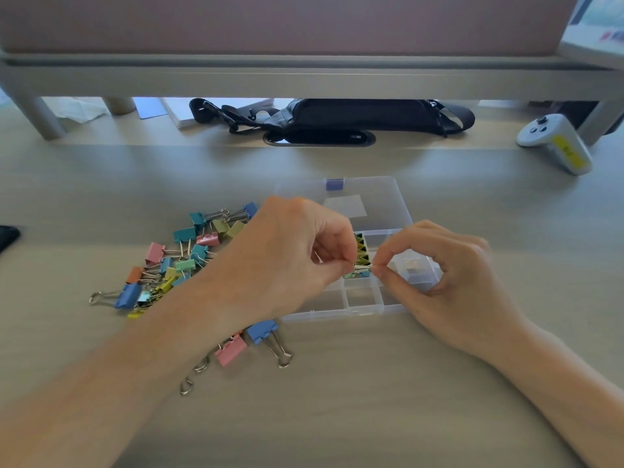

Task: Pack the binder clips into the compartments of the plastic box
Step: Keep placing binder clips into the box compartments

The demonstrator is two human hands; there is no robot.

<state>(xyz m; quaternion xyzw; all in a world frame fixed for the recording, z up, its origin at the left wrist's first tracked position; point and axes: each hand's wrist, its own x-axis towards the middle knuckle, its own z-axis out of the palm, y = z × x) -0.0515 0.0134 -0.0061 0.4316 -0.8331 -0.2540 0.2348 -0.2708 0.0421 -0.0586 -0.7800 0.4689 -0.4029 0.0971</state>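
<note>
Downward view from head height onto a pale wood desk (pixel 337 400). In the middle, a clear plastic box (pixel 364 311) with divided compartments, its lid (pixel 378 194) folded back flat on the far side, with a blue latch (pixel 334 184) at the lid's far edge. Over the box, two bare hands meeting fingertip to fingertip: left hand (pixel 290 261) reaching in from the lower left, thumb and forefinger pinching one silver wire handle of a small binder clip (pixel 362 269); right hand (pixel 449 275) coming in from the lower right, thumb and forefinger pinching the opposite handle, other fingers loosely curled. The clip itself held low over a long central compartment, right at the near end of a row of yellow and green clips (pixel 360 246) packed there on edge; touching that row or just above it, impossible to tell. Something pale and blurred in a compartment further right. Left of the box, partly behind the left forearm, a loose pile of binder clips (pixel 182 258) in pink, teal, blue, yellow, green and orange, handles splayed. Nearer, beside the box's near left corner, a larger blue clip (pixel 261 331) touching a pink clip (pixel 231 349). Farther back, under a grey monitor shelf (pixel 304 79), a black pouch with straps (pixel 354 116), and off to the far right a white handheld controller (pixel 557 143) with a yellow sticker.
</note>
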